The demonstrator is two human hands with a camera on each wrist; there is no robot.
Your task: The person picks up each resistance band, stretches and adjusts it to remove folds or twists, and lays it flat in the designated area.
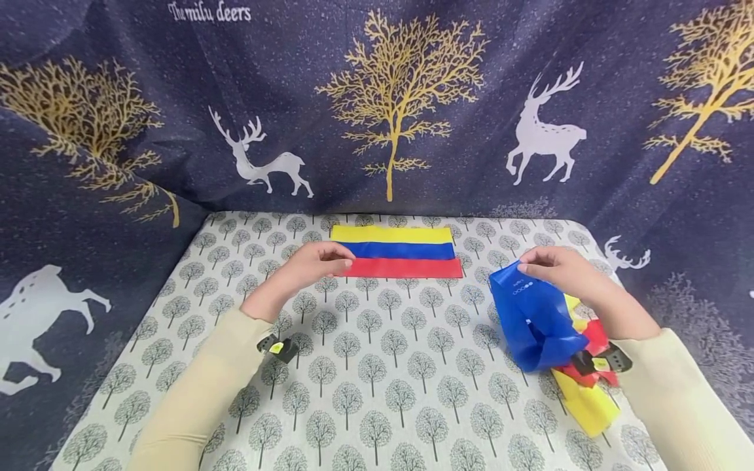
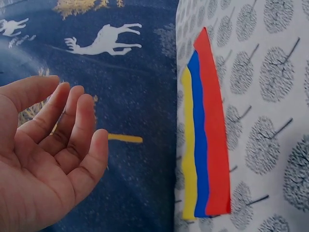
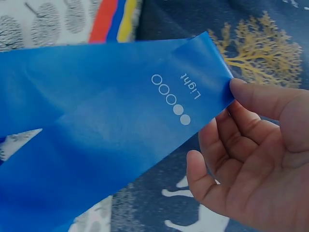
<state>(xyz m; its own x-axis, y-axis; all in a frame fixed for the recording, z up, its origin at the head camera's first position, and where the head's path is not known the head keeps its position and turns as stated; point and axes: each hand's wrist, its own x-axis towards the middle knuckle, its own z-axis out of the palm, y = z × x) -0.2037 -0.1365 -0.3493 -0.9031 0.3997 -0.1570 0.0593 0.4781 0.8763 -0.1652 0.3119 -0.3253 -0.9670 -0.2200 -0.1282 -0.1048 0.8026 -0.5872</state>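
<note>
My right hand (image 1: 556,268) pinches the corner of a blue resistance band (image 1: 533,327) between thumb and fingers. In the right wrist view that looped band (image 3: 120,87) hangs down from the fingertips, printed with "Light" and a row of circles. Laid flat at the back of the table are a yellow band (image 1: 391,234), a blue band (image 1: 400,250) and a red band (image 1: 406,267), edge to edge. Near their left end hovers my left hand (image 1: 321,260), its fingers loosely bent and holding nothing in the left wrist view.
Beside the right forearm lies a crumpled heap with red bands (image 1: 596,337) and a yellow band (image 1: 592,409), partly behind the hanging blue one. A tree-print cloth (image 1: 377,392) covers the table. Dark blue fabric (image 1: 459,144) with deer and trees closes off the back and sides.
</note>
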